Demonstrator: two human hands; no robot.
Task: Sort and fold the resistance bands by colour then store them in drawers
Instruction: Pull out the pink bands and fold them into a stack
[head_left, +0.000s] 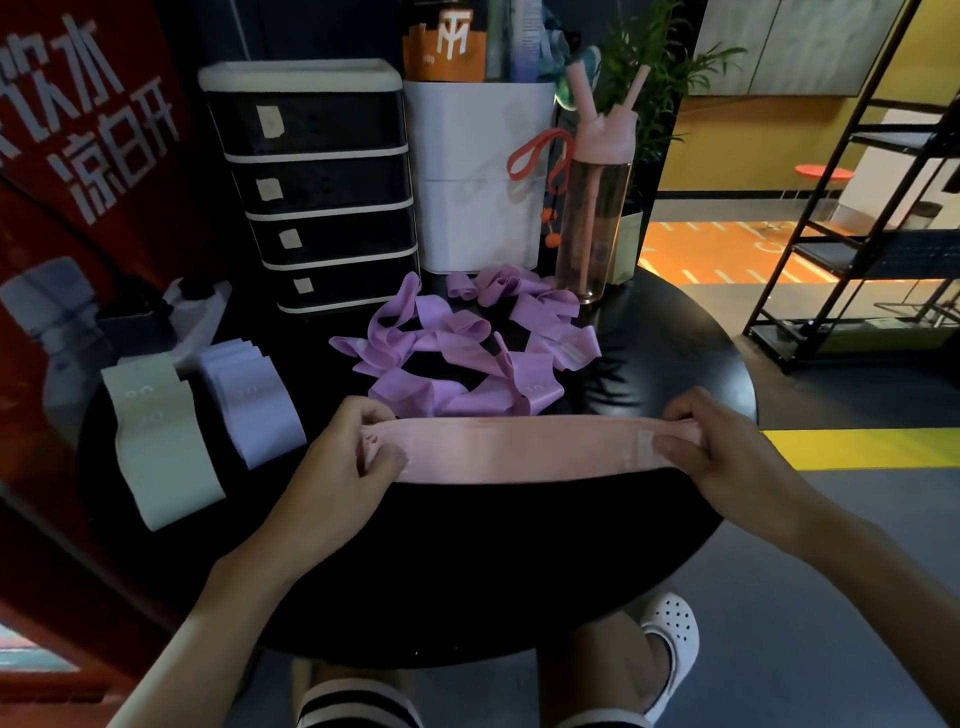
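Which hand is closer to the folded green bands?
Left. The left hand grips one end of the pink band, right of the green stack; the right hand grips the other end, farther away.

Both ends of the pink band (524, 449) are buried in the left hand (343, 467) and right hand (727, 457), so the edges there can't be seen. Drawer unit (322, 208) fronts are dark and hide the contents; label tabs (270, 122) unreadable. Print on green stack (161, 441) and lilac stack (254, 405) too small to read. Red banner (78, 130) text clipped at left edge.
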